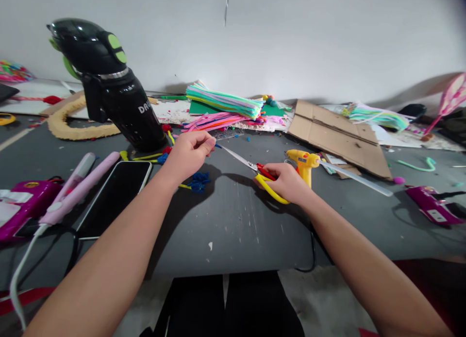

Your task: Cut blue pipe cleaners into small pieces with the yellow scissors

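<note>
My left hand is closed in a pinch on a thin blue pipe cleaner, of which only a short end shows past the fingertips. In my right hand is a pair of scissors with red and yellow handles. Their blades point up and left, with the tips at the blue end; whether they touch it I cannot tell. Below my left hand lies a blue fuzzy piece on a yellow stem. Another blue piece with yellow stems is partly behind my left wrist.
A black bottle stands back left, near a phone and a pink hair straightener. Pipe cleaner bundles lie along the wall. A yellow glue gun sits beyond my right hand, before cardboard. A purple device is far right.
</note>
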A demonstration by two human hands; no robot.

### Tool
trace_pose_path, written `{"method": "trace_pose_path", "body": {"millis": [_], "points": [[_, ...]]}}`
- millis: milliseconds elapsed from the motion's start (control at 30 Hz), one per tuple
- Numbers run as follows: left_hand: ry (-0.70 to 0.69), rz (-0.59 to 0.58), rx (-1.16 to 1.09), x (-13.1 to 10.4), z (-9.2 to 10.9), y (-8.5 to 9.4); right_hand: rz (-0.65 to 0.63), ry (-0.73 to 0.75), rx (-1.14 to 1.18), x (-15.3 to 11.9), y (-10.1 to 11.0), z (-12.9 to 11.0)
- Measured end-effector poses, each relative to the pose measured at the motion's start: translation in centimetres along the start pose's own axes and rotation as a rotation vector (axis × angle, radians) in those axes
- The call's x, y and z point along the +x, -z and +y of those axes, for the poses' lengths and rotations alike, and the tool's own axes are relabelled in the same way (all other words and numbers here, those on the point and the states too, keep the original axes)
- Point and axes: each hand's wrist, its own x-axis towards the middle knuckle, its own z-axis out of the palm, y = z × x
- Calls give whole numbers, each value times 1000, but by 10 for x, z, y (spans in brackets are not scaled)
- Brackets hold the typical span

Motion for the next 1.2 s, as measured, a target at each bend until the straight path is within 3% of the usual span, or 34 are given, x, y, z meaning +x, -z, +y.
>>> {"method": "trace_pose_path", "body": {"millis": [500, 1200], "points": [[-4, 6, 2, 0, 2, 0, -3, -43, 85, -4, 4, -9], [-24, 21, -14, 1, 1, 0, -23, 0, 21, -2, 0, 1]]}}
